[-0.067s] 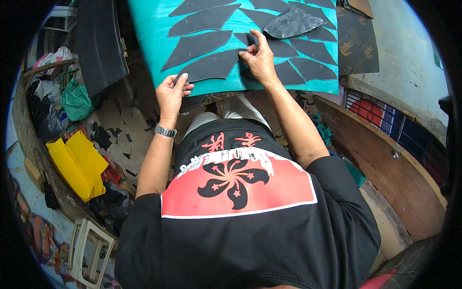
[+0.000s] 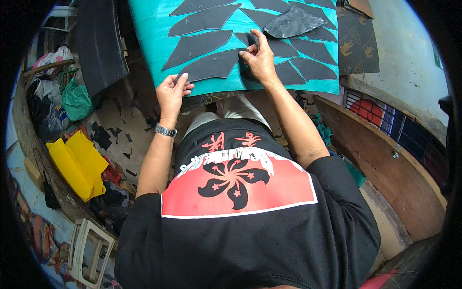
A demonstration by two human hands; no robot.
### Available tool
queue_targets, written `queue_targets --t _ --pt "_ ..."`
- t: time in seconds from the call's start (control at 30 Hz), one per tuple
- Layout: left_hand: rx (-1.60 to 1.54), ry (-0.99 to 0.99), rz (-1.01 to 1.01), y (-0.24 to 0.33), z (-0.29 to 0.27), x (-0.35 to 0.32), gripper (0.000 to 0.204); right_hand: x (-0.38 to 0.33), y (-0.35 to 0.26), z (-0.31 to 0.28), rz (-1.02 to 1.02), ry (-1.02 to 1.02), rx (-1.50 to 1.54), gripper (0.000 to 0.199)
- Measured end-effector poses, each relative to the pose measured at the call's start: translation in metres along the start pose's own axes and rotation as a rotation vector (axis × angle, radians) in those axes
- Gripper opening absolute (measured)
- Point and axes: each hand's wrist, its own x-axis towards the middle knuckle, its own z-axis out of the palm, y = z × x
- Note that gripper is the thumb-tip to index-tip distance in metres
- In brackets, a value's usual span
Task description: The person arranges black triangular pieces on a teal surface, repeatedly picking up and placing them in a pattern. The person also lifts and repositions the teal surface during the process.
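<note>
A black curved cut piece (image 2: 211, 67) of flat sheet material, with a faint chalk mark, is stretched between my hands over the green sheet (image 2: 204, 88). My left hand (image 2: 173, 92) pinches its left end between thumb and fingers. At its right end, the thumb and curled fingers of my right hand (image 2: 261, 60) are closed on the tip, with the index finger raised. Similar black pieces (image 2: 196, 47) lie in rows around it. A greyish, dusty template-like piece (image 2: 294, 22) rests on top of several of them, beyond my right hand.
A dark sheet (image 2: 99, 45) hangs at the left. On the floor are black scraps (image 2: 101, 137), a green plastic bag (image 2: 76, 100), a folded yellow sheet (image 2: 79, 164) and a pale plastic stool (image 2: 90, 254). A wooden board (image 2: 385, 166) stands along the right side.
</note>
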Motion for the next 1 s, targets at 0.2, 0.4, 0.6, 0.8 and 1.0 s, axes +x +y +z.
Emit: queue_targets --t 0.2,0.4,0.6,0.8,1.0 --pt "-0.019 0.01 0.029 -0.001 0.005 0.013 0.019 0.008 0.001 0.0 -0.028 0.04 -0.081 0.072" --pt "-0.014 0.016 0.038 -0.002 0.006 0.016 0.019 0.007 -0.009 0.003 -0.041 0.081 -0.149 0.075" --pt "0.075 0.012 0.049 -0.001 0.007 0.019 0.018 0.011 -0.024 0.007 -0.023 0.053 -0.397 0.082" --pt "0.601 0.051 0.114 0.023 0.004 0.007 0.023 0.01 -0.044 -0.011 -0.079 0.032 -0.731 0.087" --pt "1.138 -0.003 0.83 0.012 0.007 -0.007 0.06 -0.036 -0.033 0.022 -0.744 -0.351 -0.582 0.077"
